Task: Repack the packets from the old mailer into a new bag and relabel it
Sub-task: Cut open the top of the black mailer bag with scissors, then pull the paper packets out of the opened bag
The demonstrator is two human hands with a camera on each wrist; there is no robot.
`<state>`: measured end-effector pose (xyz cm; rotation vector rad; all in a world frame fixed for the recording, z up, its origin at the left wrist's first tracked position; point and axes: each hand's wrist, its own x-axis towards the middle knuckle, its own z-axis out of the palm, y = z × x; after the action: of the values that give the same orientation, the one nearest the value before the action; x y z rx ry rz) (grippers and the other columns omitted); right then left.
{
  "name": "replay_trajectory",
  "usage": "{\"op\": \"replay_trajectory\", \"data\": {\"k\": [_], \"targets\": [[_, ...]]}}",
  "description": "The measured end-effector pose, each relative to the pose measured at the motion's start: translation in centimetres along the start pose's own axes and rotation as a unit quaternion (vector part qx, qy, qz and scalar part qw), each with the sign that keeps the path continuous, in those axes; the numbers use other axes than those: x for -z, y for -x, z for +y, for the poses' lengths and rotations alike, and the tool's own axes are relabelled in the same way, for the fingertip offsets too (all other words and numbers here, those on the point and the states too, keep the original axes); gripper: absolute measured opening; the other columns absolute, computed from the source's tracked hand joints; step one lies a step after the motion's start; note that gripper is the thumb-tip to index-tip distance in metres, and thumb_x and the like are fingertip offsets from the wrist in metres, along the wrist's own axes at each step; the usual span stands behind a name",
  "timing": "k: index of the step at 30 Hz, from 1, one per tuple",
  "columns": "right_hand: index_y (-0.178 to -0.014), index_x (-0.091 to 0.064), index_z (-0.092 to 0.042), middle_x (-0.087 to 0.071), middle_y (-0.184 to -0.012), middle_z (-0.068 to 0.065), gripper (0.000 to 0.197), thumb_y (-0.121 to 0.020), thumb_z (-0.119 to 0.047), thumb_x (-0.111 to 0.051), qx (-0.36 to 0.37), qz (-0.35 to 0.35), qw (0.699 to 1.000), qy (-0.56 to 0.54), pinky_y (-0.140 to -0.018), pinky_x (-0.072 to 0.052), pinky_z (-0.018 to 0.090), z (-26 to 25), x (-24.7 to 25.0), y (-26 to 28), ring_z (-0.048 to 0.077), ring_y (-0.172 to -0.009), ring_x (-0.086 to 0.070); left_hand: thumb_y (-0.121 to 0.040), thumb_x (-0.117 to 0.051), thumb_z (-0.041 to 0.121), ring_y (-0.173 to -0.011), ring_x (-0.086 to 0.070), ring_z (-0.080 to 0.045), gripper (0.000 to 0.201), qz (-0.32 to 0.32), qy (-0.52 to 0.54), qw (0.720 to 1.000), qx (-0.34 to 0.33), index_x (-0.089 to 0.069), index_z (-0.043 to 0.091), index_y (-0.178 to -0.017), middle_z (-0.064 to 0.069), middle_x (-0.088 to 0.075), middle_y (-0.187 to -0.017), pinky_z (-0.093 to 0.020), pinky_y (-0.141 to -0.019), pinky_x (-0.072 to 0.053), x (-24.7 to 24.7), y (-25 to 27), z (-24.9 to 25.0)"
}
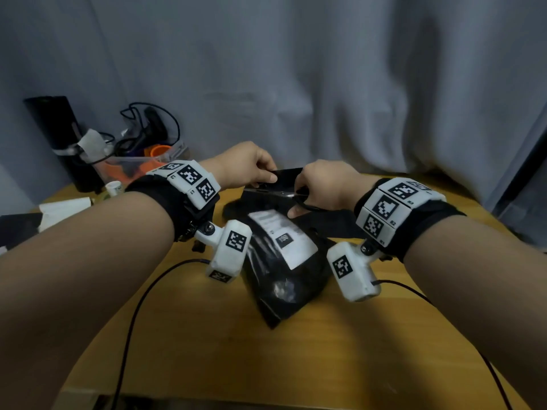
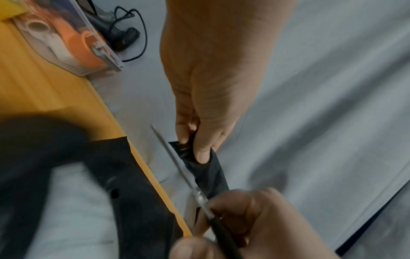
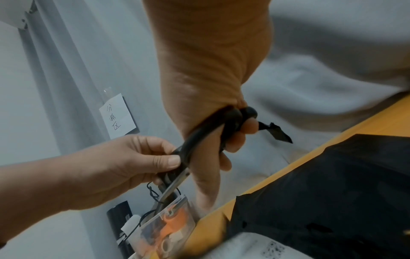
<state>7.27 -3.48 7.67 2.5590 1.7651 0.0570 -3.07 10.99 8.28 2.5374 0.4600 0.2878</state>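
Nearest us on the wooden table (image 1: pixel 296 350), the old mailer (image 1: pixel 284 279) lies bulging and glossy black, crinkled plastic with a white printed label (image 1: pixel 285 238) on top; its long axis runs away from us, and its far end rises toward our hands. Whatever packets it holds are hidden inside.

Beyond it, our left hand (image 1: pixel 245 164) pinches a narrow black strip (image 2: pixel 206 173) of the mailer's plastic, thumb and fingertips pressed together on it, so the strip stretches rightward toward the other hand. Our right hand (image 1: pixel 322 187) has fingers curled through the black loops of the scissors (image 1: pixel 284 193), clamped on the handles. The thin metal blades appear closed or nearly so, and point left, lying alongside the strip just below the left fingertips. We judge the cut across the top is nearly finished, and the strip must stay taut.

Farther left sits a clear box (image 1: pixel 139 167) with orange parts and tangled cables; grey cloth (image 1: pixel 325 69) hangs behind.
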Motion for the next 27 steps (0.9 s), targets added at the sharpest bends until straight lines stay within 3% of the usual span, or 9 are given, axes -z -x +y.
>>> {"op": "replay_trajectory", "data": {"k": [3,6,10,15,18,21,24,26,27], "targets": [[-0.099,-0.065,-0.023,-0.055,-0.086,-0.004,0.045,-0.073,-0.060,-0.067,0.002,-0.019,1.000,0.014,-0.067,-0.038,0.030,-0.4,-0.2,-0.1,0.018,-0.080,-0.049,-0.086,-0.065,0.011,-0.057,-0.055,-0.006,0.013,0.031,-0.013,0.999,0.014,-0.068,0.003,-0.096,-0.001,-0.063,-0.071,-0.008,-0.051,-0.046,0.7,0.3,-0.4],[-0.089,-0.059,-0.023,-0.054,-0.084,-0.003,0.043,-0.071,-0.060,-0.070,-0.039,-0.021,0.999,-0.001,-0.069,-0.040,0.031,0.3,-0.4,0.0,0.020,-0.081,-0.049,-0.088,-0.062,0.016,-0.063,-0.052,-0.015,0.016,0.118,-0.048,0.992,0.024,-0.067,0.004,-0.098,-0.007,-0.061,-0.079,-0.026,-0.055,-0.040,1.6,0.3,-0.9],[-0.092,-0.060,-0.018,-0.058,-0.085,0.002,0.050,-0.068,-0.060,-0.072,-0.110,-0.064,0.992,-0.016,-0.076,-0.049,0.034,3.3,-0.4,1.1,0.024,-0.082,-0.054,-0.090,-0.059,0.021,-0.076,-0.051,-0.020,0.019,0.194,-0.041,0.980,0.022,-0.065,0.004,-0.097,-0.006,-0.057,-0.082,-0.025,-0.066,-0.034,1.7,0.1,-0.7],[-0.087,-0.062,-0.012,-0.063,-0.078,0.004,0.053,-0.071,-0.062,-0.069,-0.192,-0.085,0.977,-0.045,-0.064,-0.044,0.030,7.7,-0.9,4.1,0.022,-0.074,-0.059,-0.089,-0.060,0.023,-0.085,-0.057,-0.024,0.022,0.175,-0.016,0.984,-0.007,-0.063,0.002,-0.095,-0.010,-0.062,-0.089,-0.031,-0.074,-0.044,-0.8,-1.0,1.0],[-0.070,-0.064,-0.009,-0.064,-0.060,0.003,0.054,-0.074,-0.062,-0.065,-0.242,-0.085,0.964,-0.072,-0.059,-0.045,0.029,10.1,-1.4,6.4,0.019,-0.059,-0.061,-0.088,-0.061,0.021,-0.087,-0.059,-0.024,0.020,0.150,0.011,0.988,-0.029,-0.064,0.003,-0.095,-0.012,-0.066,-0.095,-0.032,-0.079,-0.045,-3.6,-1.8,3.2],[-0.058,-0.056,-0.009,-0.059,-0.051,0.003,0.048,-0.081,-0.050,-0.066,-0.283,-0.049,0.953,-0.100,-0.051,-0.041,0.027,12.1,-2.4,8.5,0.017,-0.046,-0.056,-0.089,-0.060,0.015,-0.079,-0.055,-0.017,0.014,0.134,0.066,0.987,-0.055,-0.063,0.004,-0.097,-0.007,-0.063,-0.086,-0.029,-0.076,-0.045,-7.4,-2.4,5.8],[-0.076,-0.063,-0.004,-0.065,-0.062,0.008,0.029,-0.088,-0.031,-0.064,-0.308,-0.019,0.941,-0.137,-0.051,-0.047,0.026,14.0,-3.9,10.4,0.020,-0.051,-0.061,-0.091,-0.056,0.011,-0.075,-0.058,-0.018,0.011,0.106,0.130,0.982,-0.086,-0.059,0.005,-0.100,0.000,-0.057,-0.075,-0.032,-0.072,-0.051,-11.4,-2.2,8.5],[-0.100,-0.065,0.002,-0.071,-0.076,0.013,0.031,-0.089,-0.027,-0.062,-0.311,-0.022,0.939,-0.145,-0.061,-0.055,0.032,15.0,-5.0,11.6,0.026,-0.066,-0.069,-0.093,-0.052,0.009,-0.075,-0.061,-0.018,0.011,0.078,0.170,0.978,-0.096,-0.058,0.006,-0.102,-0.001,-0.058,-0.076,-0.031,-0.070,-0.055,-13.7,-2.1,10.2],[-0.104,-0.064,0.003,-0.072,-0.079,0.015,0.033,-0.088,-0.026,-0.062,-0.315,-0.025,0.938,-0.146,-0.064,-0.055,0.034,15.5,-5.5,12.2,0.027,-0.071,-0.070,-0.094,-0.051,0.009,-0.074,-0.062,-0.015,0.010,0.069,0.188,0.975,-0.099,-0.057,0.007,-0.101,-0.001,-0.059,-0.078,-0.028,-0.070,-0.057,-14.7,-2.1,10.9]]}}
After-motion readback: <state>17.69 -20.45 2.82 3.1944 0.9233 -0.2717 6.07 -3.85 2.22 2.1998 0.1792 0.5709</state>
